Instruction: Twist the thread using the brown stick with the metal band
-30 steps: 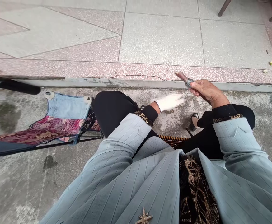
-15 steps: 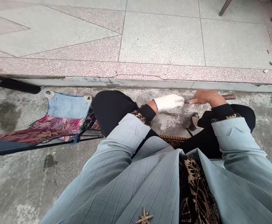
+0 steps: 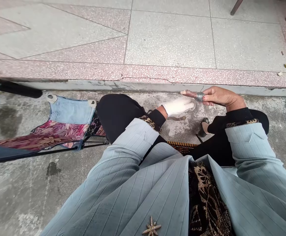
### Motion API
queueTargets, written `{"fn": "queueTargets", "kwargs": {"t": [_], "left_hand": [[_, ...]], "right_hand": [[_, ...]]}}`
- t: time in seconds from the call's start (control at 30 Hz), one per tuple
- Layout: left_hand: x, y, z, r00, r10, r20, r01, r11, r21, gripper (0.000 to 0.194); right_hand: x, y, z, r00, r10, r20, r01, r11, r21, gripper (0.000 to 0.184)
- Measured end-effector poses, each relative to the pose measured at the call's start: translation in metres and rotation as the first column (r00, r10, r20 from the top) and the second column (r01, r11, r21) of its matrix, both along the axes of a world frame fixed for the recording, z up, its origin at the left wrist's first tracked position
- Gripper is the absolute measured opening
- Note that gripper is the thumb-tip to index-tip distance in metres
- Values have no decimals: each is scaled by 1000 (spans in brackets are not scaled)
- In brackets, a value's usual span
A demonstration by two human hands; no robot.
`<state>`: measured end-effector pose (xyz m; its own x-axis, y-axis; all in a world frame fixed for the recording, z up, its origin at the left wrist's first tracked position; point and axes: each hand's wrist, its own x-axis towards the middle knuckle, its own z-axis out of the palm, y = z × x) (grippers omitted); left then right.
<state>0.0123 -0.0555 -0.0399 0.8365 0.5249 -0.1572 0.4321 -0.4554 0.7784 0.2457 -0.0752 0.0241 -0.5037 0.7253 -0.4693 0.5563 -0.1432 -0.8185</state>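
The right hand's bare fingers (image 3: 208,98) pinch closed around a short brown rod (image 3: 189,93), gripping it at a silver coiled band (image 3: 200,96) near its middle. The rod lies roughly level, and its free tip points toward the left hand (image 3: 178,107), ending just beside it. That left hand wears a white cotton glove, and its fingers (image 3: 186,105) lie straight and close together; whether they hold anything is hard to tell. Below the gloved fingers, a small brown stick (image 3: 176,118) lies on the concrete ground (image 3: 27,193). Below the right hand's fingers is the toe of a dark sandal (image 3: 204,128).

Nearer the wearer, black trousers (image 3: 116,113) cover a bent knee, and pale blue pinstriped jacket sleeves (image 3: 251,147) reach toward both wrists. A black and gold patterned cloth (image 3: 205,203) shows down the jacket front, with a star-shaped brooch (image 3: 151,229) on it. Beyond the fingers, a cracked pink terrazzo step edge (image 3: 138,73) runs across the view. Left of the gloved hand is a folding chair seat of denim and floral fabric (image 3: 66,113).
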Motion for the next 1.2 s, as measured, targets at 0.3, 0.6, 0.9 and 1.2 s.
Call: {"fn": "queueTargets", "kwargs": {"t": [0.3,0.6,0.9,1.2], "left_hand": [[6,-12,15,965,-68,-252,92,992,85,38],[2,-2,-6,963,-91,-255,154,959,239,38],[-5,5,-2,986,46,163,-43,999,-21,37],[4,-7,14,998,-46,-37,46,999,-2,31]], "right_hand": [[-16,10,-13,862,-233,451,175,970,166,58],[-19,18,-37,569,194,799,-180,978,-109,53],[-4,1,-8,996,90,-11,-90,993,-73,54],[-9,10,-30,866,-500,33,485,853,196,64]]}}
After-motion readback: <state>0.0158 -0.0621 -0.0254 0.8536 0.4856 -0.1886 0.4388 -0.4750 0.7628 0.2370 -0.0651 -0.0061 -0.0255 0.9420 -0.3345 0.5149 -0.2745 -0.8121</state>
